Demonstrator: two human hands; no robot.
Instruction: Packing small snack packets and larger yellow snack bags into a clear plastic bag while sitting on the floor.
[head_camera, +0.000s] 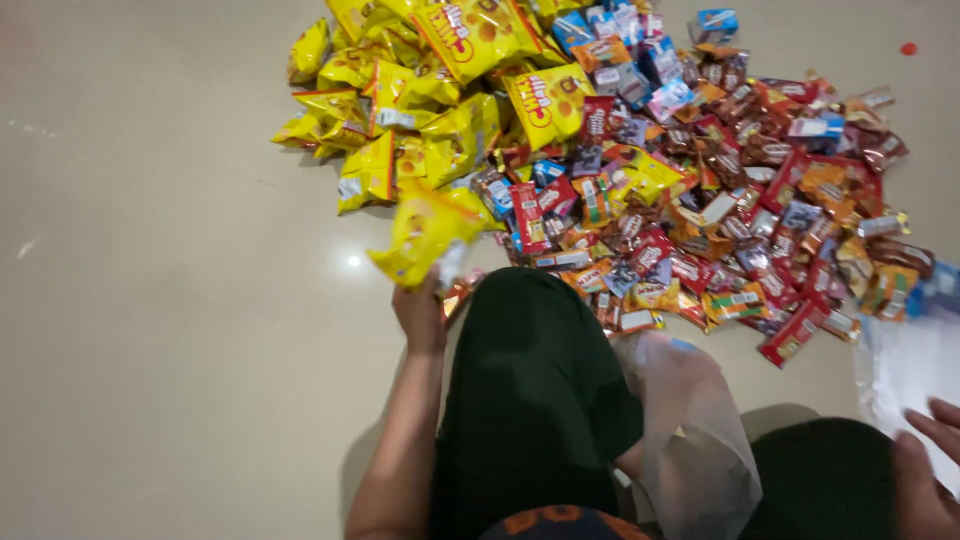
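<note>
My left hand reaches forward past my black-clad left knee and grips a yellow snack packet, lifted at the near edge of a big heap. The heap spreads over the floor, with yellow packets on its left side. Small red, brown, orange and blue wrapped sweets make up its right side. My right hand shows at the bottom right edge beyond my right knee. Its fingers are apart and nothing is in them. It is partly cut off by the frame.
A crumpled clear plastic bag stands between my knees. Another clear plastic bag or sheet lies on the floor just above my right hand. The floor is glossy beige tile. A small red spot lies at the far right.
</note>
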